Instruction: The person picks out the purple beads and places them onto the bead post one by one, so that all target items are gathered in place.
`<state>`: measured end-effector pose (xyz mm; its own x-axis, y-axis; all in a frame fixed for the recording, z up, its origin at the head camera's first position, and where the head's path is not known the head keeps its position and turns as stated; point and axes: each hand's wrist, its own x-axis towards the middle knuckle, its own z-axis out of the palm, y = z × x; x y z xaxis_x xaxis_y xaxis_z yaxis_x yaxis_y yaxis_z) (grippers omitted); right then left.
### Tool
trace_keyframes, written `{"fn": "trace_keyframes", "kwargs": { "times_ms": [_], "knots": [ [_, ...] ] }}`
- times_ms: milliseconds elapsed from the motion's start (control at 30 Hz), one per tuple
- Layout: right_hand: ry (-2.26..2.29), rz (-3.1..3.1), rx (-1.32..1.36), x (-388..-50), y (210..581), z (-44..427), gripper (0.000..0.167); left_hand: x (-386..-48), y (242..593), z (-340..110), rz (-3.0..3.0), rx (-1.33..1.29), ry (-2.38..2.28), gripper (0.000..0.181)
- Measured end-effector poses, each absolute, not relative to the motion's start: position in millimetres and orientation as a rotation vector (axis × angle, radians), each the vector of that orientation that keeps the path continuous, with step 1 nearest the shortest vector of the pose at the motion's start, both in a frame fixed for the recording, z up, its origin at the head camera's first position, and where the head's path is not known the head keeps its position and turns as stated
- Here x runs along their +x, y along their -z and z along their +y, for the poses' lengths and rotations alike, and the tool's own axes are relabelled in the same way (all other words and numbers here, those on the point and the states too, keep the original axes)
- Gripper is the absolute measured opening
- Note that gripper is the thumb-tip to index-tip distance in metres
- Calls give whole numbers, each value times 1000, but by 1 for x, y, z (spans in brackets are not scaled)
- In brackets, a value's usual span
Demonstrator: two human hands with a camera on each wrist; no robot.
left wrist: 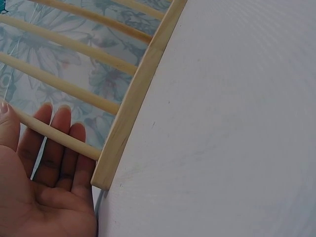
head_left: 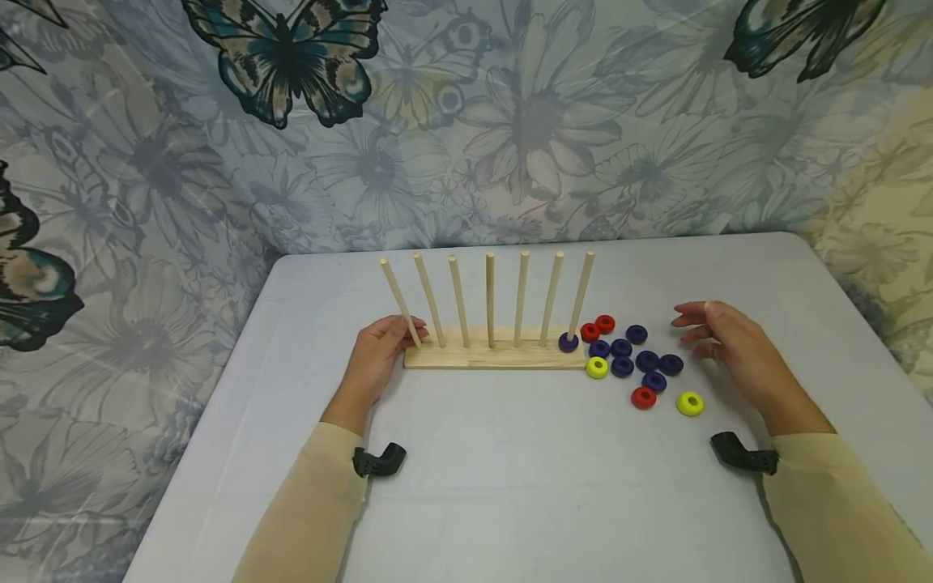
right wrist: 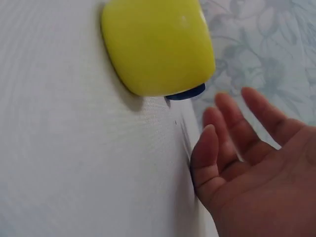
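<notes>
A wooden peg rack [head_left: 496,356] stands on the table, its several upright pegs rising from a flat base. My left hand [head_left: 379,356] holds the rack's left end; in the left wrist view the fingers [left wrist: 61,133] lie behind the end peg [left wrist: 74,143] with the thumb on its other side. One dark blue ring [head_left: 568,343] sits round the foot of the rightmost peg. My right hand [head_left: 729,344], fingers loosely bent and holding nothing, is right of the scattered rings. A yellow ring [right wrist: 158,49] looms large in the right wrist view.
Beside the rack's right end lie several dark blue rings [head_left: 646,361], red rings [head_left: 644,397] and yellow rings [head_left: 689,403]. The white table [head_left: 554,486] meets a flowered cloth backdrop [head_left: 539,162] at its far edge. Both wrists carry black camera mounts [head_left: 381,460].
</notes>
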<state>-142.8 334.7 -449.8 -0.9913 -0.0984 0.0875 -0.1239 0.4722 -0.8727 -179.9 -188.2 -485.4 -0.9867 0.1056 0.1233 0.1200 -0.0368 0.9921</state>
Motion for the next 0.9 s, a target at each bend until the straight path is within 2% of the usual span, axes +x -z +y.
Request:
{"fn": "trace_keyframes", "kwargs": {
  "times_ms": [400, 600, 900],
  "knots": [
    [-1479, -2786, 161, -143, 465, 338, 46, -181, 485, -189, -2185, -279, 2243, 42],
    [-1450, -2851, 152, -143, 466, 337, 48, -181, 485, -189, -2177, -263, 2249, 42],
    [-1362, -3013, 362, -146, 463, 342, 52, -181, 486, -189, -2171, -263, 2263, 43]
  ]
}}
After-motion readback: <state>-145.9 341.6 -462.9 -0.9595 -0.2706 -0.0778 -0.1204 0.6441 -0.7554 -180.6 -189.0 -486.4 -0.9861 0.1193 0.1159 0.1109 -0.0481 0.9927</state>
